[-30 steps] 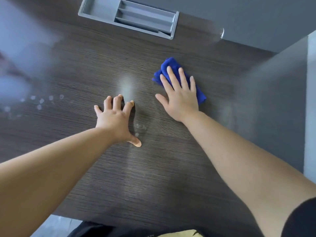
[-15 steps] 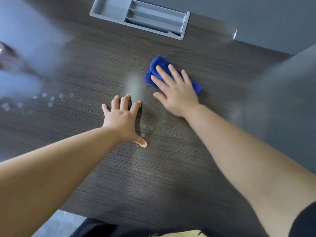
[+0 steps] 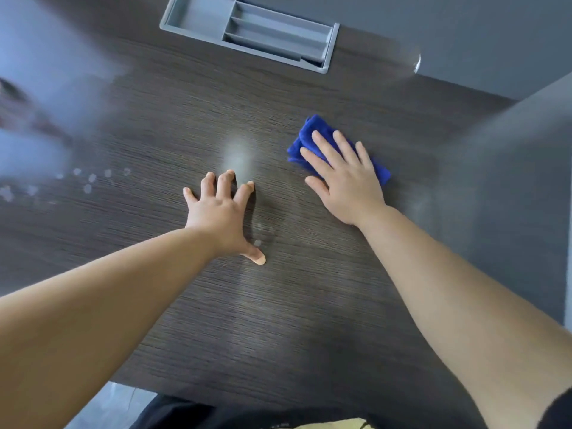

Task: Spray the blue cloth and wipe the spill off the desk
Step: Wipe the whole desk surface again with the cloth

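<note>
Fingers (image 3: 328, 150) of your right hand (image 3: 349, 187) lie straight, pressing the blue cloth (image 3: 306, 131) flat on the desk (image 3: 278, 320); left hand (image 3: 218, 212) rests splayed nearby. Press evenly, sweep toward the droplets (image 3: 258, 242) near your left thumb.

1 desk (image 3: 309, 320). 1 blue cloth (image 3: 305, 139). 2 hands: 1 left hand (image 3: 216, 215) and 1 right hand (image 3: 346, 181). 1 grey tray (image 3: 198, 13) set into the desk, with 1 wide compartment and 3 narrow slots. Spill drops (image 3: 92, 178) at the desk's left: at least 6, the rest too blurred to count. 2 faint drops by the left thumb.
</note>
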Available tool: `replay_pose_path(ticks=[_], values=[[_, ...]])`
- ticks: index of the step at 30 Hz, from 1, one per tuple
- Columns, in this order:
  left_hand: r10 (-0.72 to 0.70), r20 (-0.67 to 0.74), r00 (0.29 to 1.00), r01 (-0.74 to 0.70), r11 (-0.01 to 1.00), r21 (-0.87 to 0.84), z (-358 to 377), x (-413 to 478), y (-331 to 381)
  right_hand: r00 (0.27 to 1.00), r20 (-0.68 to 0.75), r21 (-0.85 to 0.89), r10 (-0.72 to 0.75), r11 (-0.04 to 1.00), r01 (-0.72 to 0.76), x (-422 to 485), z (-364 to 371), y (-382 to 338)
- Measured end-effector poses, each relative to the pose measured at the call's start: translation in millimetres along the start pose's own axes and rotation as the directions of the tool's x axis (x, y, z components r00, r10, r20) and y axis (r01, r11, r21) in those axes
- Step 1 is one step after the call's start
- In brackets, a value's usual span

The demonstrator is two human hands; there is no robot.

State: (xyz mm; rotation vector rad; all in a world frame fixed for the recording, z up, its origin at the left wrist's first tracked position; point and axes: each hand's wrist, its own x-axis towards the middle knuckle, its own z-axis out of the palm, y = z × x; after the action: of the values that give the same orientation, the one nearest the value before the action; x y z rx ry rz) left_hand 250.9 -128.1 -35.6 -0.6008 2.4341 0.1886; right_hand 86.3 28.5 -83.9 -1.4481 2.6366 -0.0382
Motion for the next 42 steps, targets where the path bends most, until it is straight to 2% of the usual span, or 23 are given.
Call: replay_pose_path(ticks=[2,4,7,8,10,13,15,16,18,20,22,24,27,29,31,33,34,36,37,38,39,40,42], values=[[0.003,0.005,1.000,-0.003,1.000,-0.002,-1,0,0,0.974,-0.003,0.007,0.225,0.974,-0.225,1,-5,36],[0.003,-0.004,1.000,-0.003,1.000,-0.007,0,0,0,0.876,0.030,0.020,0.482,0.876,-0.482,2,-9,56],[0.005,-0.012,1.000,-0.005,1.000,-0.006,0,0,0,0.769,0.024,0.051,0.639,0.767,-0.640,5,-8,27],[0.009,-0.015,1.000,-0.009,1.000,-0.011,0,0,0,0.772,0.025,0.056,0.635,0.770,-0.635,3,-4,7],[0.013,-0.032,0.999,-0.014,1.000,-0.023,1,0,-1,0.863,-0.021,0.040,0.505,0.863,-0.504,-16,7,-38],[0.022,-0.044,0.999,-0.024,0.999,-0.034,4,-2,-2,0.992,-0.015,0.010,0.128,0.992,-0.128,-64,13,-65],[0.041,-0.053,0.998,-0.044,0.997,-0.059,6,-2,-6,0.999,0.020,-0.044,-0.038,0.998,0.039,-84,13,-41],[0.049,-0.048,0.998,-0.053,0.996,-0.070,5,-3,-7,1.000,0.006,-0.072,-0.015,0.997,0.016,-88,12,-24],[0.083,-0.052,0.995,-0.089,0.989,-0.116,2,-4,-13,0.964,0.001,-0.037,0.265,0.964,-0.265,-90,9,-4],[0.108,-0.084,0.991,-0.125,0.964,-0.234,-3,-3,-22,0.798,0.011,0.036,0.602,0.798,-0.602,-76,7,-18],[0.145,-0.150,0.978,-0.190,0.917,-0.351,-5,-3,-35,0.676,0.012,0.093,0.737,0.672,-0.735,-54,9,-68],[0.154,-0.252,0.955,-0.254,0.865,-0.434,-4,-1,-52,0.770,-0.071,0.112,0.634,0.772,-0.625,-42,18,-130],[0.095,-0.317,0.944,-0.234,0.869,-0.435,2,-3,-81,0.967,-0.069,0.061,0.245,0.969,-0.241,-58,24,-200],[0.059,-0.295,0.954,-0.176,0.904,-0.390,5,-4,-101,1.000,-0.019,0.052,-0.010,0.999,0.010,-80,22,-196],[0.021,-0.263,0.965,-0.110,0.939,-0.326,6,-7,-123,0.995,-0.047,-0.022,-0.093,0.996,0.092,-92,26,-162],[0.003,-0.251,0.968,-0.070,0.964,-0.257,5,-8,-142,0.984,-0.072,-0.050,0.164,0.985,-0.167,-95,25,-128],[0.000,-0.248,0.969,-0.057,0.973,-0.224,7,-7,-151,0.929,-0.086,-0.005,0.360,0.932,-0.361,-94,24,-121],[0.001,-0.236,0.972,-0.041,0.986,-0.164,12,-7,-163,0.727,-0.072,0.100,0.683,0.730,-0.676,-80,21,-137],[0.001,-0.230,0.973,-0.038,0.987,-0.157,15,-7,-164,0.636,-0.050,0.138,0.770,0.636,-0.759,-69,19,-156],[0.003,-0.222,0.975,-0.038,0.987,-0.157,18,-7,-165,0.602,-0.031,0.144,0.798,0.599,-0.787,-62,21,-182],[0.007,-0.218,0.976,-0.042,0.987,-0.156,21,-7,-165,0.642,-0.049,0.138,0.765,0.642,-0.754,-57,24,-210],[0.011,-0.221,0.975,-0.045,0.988,-0.150,23,-6,-165,0.732,-0.091,0.117,0.675,0.737,-0.665,-56,27,-236],[0.017,-0.224,0.974,-0.045,0.991,-0.123,24,-5,-165,0.917,-0.090,0.073,0.389,0.920,-0.384,-71,33,-275]])
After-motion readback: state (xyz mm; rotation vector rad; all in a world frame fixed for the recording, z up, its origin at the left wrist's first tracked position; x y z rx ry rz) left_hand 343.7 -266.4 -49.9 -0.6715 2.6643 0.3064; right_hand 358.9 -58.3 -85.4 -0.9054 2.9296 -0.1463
